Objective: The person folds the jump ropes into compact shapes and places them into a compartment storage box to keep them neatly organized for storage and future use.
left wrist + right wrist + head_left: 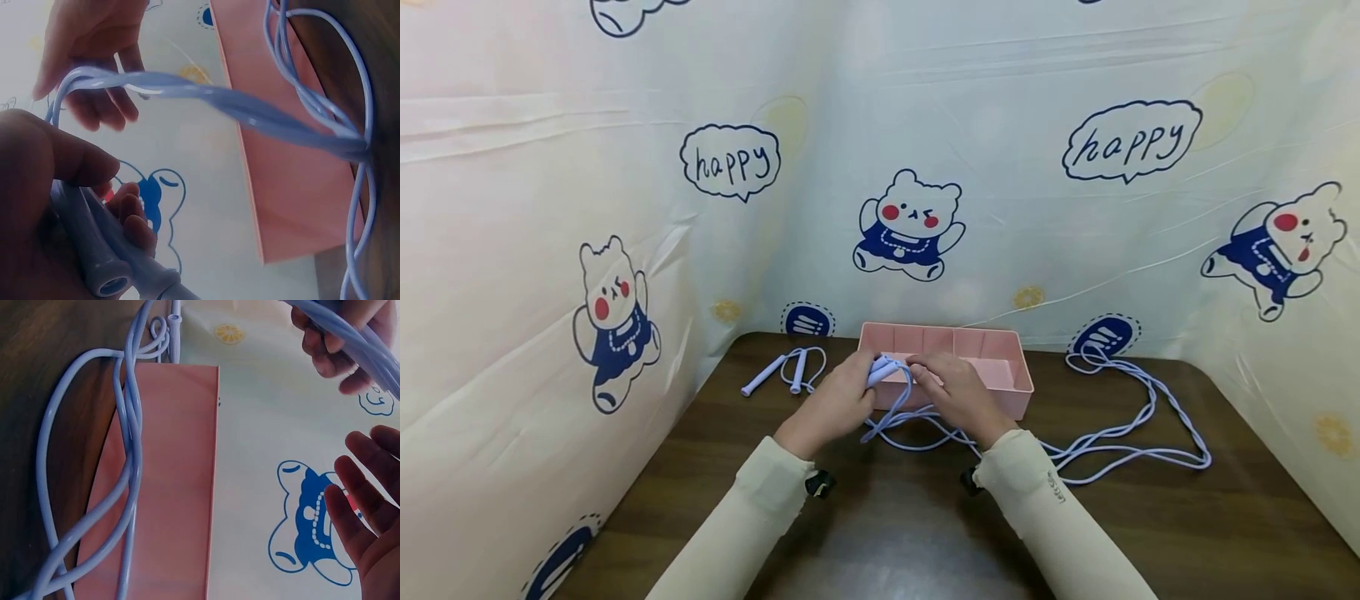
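Note:
My left hand [842, 393] grips a pair of light purple jump rope handles [94, 250] side by side, thumb across them. From their top the twisted cord [206, 94] arches over and drops toward the table. My right hand [953, 390] is close by on the other side of the handles. Its fingers [359, 519] are spread and loosely bent, holding nothing. Behind both hands stands a pink divided box [1021, 400]. More purple cord [1120, 442] lies in long loops in front of the box and across the table's right side.
Another pair of purple handles [765, 375] with a small cord loop lies at the left back of the dark wooden table [880, 533]. A patterned cloth [1000, 167] with bears and "happy" bubbles hangs behind and along both sides.

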The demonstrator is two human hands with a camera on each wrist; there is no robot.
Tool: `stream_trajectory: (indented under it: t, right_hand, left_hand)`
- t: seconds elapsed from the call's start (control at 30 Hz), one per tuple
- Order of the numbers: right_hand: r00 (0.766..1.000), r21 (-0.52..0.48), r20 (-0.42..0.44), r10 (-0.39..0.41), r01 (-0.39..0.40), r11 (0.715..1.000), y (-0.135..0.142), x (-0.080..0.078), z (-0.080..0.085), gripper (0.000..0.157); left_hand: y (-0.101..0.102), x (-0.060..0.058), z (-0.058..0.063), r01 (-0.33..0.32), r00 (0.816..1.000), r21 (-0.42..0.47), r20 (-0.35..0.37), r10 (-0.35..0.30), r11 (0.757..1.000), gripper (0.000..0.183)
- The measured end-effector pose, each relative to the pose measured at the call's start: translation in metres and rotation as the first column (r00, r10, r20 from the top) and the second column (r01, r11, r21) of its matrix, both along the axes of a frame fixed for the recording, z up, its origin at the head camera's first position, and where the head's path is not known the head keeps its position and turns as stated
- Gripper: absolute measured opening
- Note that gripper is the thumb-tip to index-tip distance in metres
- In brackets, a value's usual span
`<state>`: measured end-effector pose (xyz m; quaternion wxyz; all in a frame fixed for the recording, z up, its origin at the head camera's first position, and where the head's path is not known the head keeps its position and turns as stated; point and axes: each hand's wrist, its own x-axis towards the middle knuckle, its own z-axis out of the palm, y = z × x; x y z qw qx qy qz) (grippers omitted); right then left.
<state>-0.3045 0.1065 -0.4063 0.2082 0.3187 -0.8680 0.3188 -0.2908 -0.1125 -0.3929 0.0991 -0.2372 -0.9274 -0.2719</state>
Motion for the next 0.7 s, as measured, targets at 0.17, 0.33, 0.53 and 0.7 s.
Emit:
stream_trajectory:
  t: [0.17, 0.33, 0.53, 0.7]
  right_hand:
    - [0.998, -0.034, 0.048, 0.045, -0.043, 0.998, -0.005, 0.001, -0.002, 0.039]
    - [0.985, -0.129, 0.144, 0.099, -0.081, 0.988, -0.008, 0.003, -0.003, 0.028]
    - [0.965, -0.251, 0.192, 0.179, -0.128, 0.96, -0.007, 0.005, 0.004, 0.027]
    - [0.933, -0.303, 0.241, 0.268, -0.19, 0.934, -0.004, 0.008, 0.015, 0.026]
  left_hand:
    - [0.004, 0.001, -0.005, 0.007, 1.0, 0.003, -0.025, -0.007, 1.0, 0.038]
    - [0.003, 0.002, -0.007, 0.051, 0.996, 0.005, -0.075, -0.05, 0.999, 0.035]
    - [-0.006, 0.002, -0.004, 0.173, 0.968, 0.244, 0.138, -0.211, 0.954, 0.035]
    - [-0.019, 0.001, -0.002, 0.3, 0.786, 0.59, 0.292, -0.545, 0.75, 0.043]
